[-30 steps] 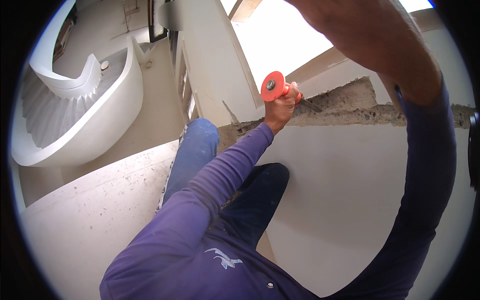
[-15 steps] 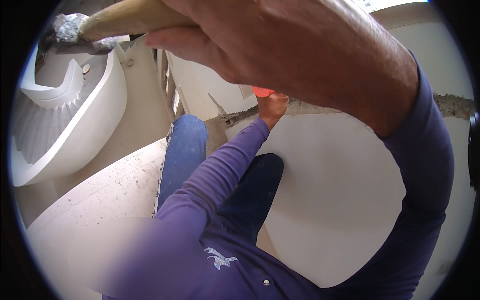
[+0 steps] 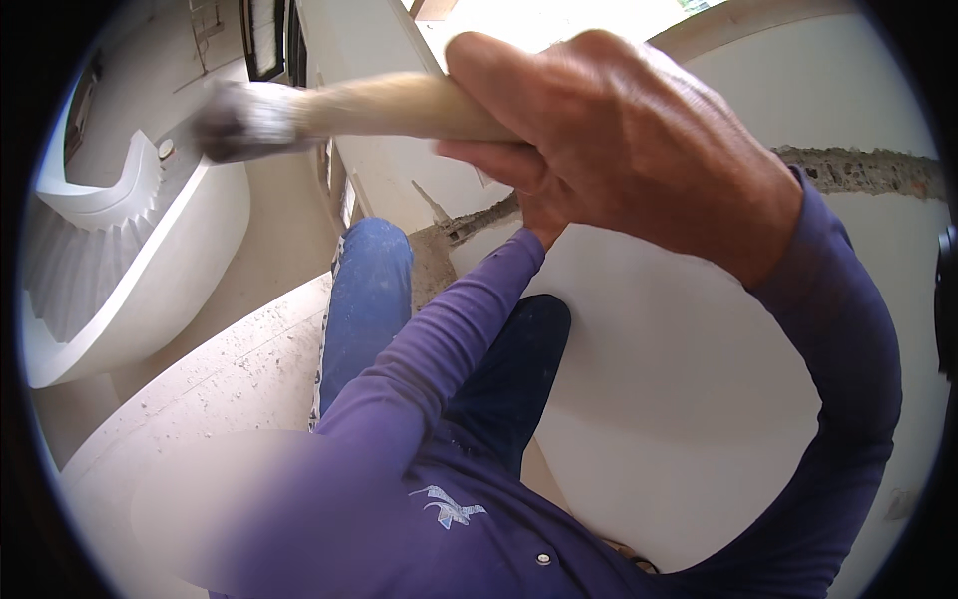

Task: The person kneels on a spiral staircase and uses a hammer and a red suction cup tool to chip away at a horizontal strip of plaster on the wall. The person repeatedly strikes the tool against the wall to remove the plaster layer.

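White wall (image 3: 699,399) with a chased groove (image 3: 858,172): right hand (image 3: 639,150) is gripping, fingers wrapped tight, the hammer (image 3: 329,110) raised overhead—head-heavy, rigid, best held low on the handle; left hand hidden, can't tell.

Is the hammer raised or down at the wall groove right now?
Raised: the right hand holds the hammer up near the camera, its head pointing left, well clear of the wall groove.

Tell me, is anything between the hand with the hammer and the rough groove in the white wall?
Yes. The right hand grips the wooden-handled hammer near the camera; the left arm in the purple sleeve reaches toward the rough grey groove in the white wall, its hand hidden behind the right hand.
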Action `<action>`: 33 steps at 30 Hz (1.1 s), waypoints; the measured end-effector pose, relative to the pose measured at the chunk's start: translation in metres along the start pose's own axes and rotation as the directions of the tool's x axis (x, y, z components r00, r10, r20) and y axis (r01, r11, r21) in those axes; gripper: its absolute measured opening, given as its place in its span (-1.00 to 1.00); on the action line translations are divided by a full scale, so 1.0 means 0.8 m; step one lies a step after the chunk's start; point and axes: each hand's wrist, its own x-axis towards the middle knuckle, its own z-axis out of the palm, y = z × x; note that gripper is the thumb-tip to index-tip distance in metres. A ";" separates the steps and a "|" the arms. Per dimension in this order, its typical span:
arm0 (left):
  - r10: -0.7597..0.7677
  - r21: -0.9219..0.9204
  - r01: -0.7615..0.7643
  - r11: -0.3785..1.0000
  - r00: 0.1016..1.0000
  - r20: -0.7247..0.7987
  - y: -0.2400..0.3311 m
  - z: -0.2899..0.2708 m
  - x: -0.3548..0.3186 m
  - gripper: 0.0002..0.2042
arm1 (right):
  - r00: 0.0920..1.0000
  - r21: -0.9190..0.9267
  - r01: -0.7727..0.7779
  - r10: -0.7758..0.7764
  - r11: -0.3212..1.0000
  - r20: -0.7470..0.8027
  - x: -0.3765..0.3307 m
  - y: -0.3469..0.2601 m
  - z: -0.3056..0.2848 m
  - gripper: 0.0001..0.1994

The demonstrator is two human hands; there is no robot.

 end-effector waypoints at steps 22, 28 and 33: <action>-0.049 0.032 0.047 0.998 0.996 0.069 0.014 0.016 -0.002 -0.77 | 0.982 -0.246 -0.074 0.028 0.966 -0.185 -0.023 -0.044 -0.027 -0.75; -0.175 0.002 0.176 0.984 0.978 0.111 0.012 0.024 -0.022 -0.53 | 0.951 -0.387 -0.220 0.285 0.895 0.119 -0.113 0.024 0.025 -0.84; -0.096 0.012 0.096 0.995 0.995 0.039 -0.015 0.055 -0.028 -0.69 | 0.969 -0.415 -0.229 0.248 0.881 -0.009 -0.101 0.011 -0.001 -0.81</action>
